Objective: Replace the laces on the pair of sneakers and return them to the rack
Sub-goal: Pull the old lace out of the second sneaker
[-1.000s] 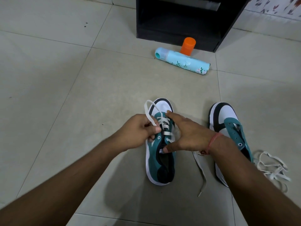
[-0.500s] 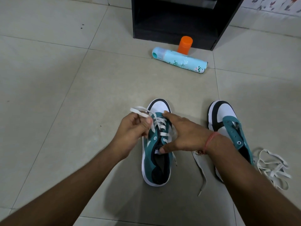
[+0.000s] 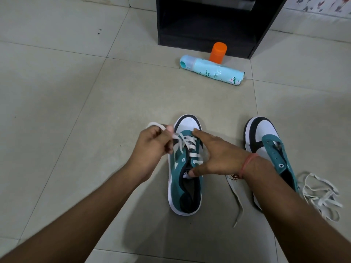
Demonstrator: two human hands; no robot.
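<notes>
I am pinching the white lace (image 3: 157, 126) in my left hand (image 3: 152, 145) while my right hand (image 3: 214, 154), fingers spread, is steadying the half-laced sneaker (image 3: 185, 179); right of it, the other sneaker (image 3: 269, 149) is lying unlaced, and the rack (image 3: 209, 21) beyond is waiting.

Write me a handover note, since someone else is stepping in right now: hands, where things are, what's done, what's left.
Left hand pinches the white lace, drawing it out to the left of the left sneaker.
Right hand rests spread on that sneaker, steadying it.
Right sneaker stands unlaced on the floor; a loose lace pile lies to its right.
Done: left sneaker partly laced.
Left: finish it, lace the other, put both on the black rack.
</notes>
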